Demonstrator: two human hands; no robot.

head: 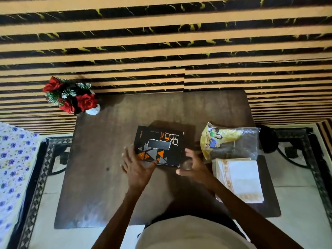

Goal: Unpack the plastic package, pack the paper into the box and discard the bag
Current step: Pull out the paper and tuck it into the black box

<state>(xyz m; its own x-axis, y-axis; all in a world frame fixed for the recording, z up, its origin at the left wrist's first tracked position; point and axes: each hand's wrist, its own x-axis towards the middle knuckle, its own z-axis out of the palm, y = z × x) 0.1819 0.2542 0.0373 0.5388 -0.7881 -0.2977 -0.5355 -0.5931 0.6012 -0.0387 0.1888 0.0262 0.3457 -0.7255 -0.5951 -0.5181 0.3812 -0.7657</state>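
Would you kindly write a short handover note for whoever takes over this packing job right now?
Left hand: open, at the near left corner of the box.
Right hand: open, by the box's near right side; blur hides any contact.
Box: shut, mid-table.
Bag: right of the box.
Paper: out, stacked in front of the bag.
Done: unpacking, it seems.
Left: open box, pack paper, discard bag.

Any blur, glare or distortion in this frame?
Head view: both hands, left and right, are motion-blurred; box print stays readable; wide-angle lens bows the striped wall; plastic bag shows mild sheen; no harsh glare.
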